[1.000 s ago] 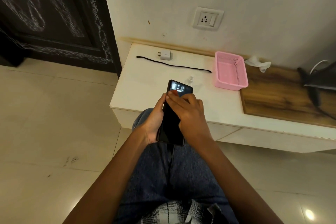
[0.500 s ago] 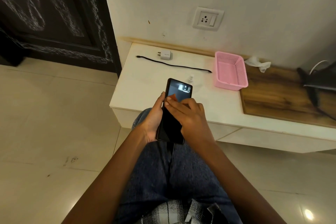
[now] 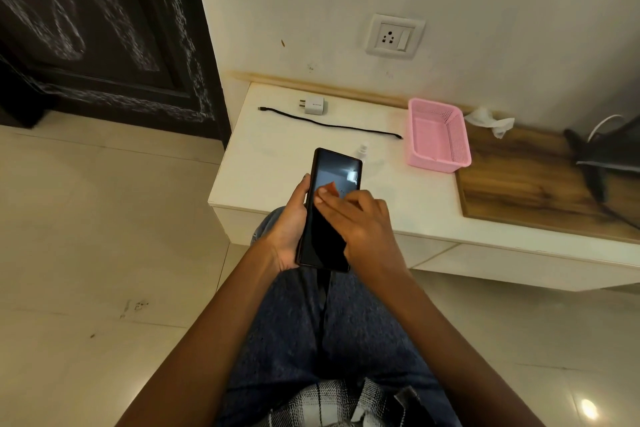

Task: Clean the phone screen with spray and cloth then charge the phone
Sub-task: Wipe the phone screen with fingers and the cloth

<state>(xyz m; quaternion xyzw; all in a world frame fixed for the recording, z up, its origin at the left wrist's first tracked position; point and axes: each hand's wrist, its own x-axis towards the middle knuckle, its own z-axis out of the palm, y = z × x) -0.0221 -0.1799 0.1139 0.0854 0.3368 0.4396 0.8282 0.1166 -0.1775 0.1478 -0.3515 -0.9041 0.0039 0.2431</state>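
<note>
- Above the lap, near the table's [image 3: 277, 163] near edge, the phone [image 3: 329, 211] is held upright-tilted, screen up, its far end over the white top.
- The left hand [image 3: 287, 225] grips the phone along its left edge, thumb on the side, fingers curled behind it.
- The right hand [image 3: 363, 222] lies over the phone's right side, its fingers [image 3: 332, 199] stretched flat across the screen; something small and orange-pink shows at the fingertips, too blurred to tell whether it is a cloth.
- Just beyond the phone's far right corner stands a small clear spray bottle [image 3: 362, 152], partly hidden.
- Farther back on the table lie a black cable [image 3: 329, 123], stretched left to right, and a white charger [image 3: 313, 104] just beside its left end.
- A wall socket [image 3: 394, 36] sits above the table.
- To the right stands a pink basket [image 3: 438, 135]; a crumpled white tissue [image 3: 490, 120] lies by the wall behind it, on a wooden board [image 3: 526, 180].
</note>
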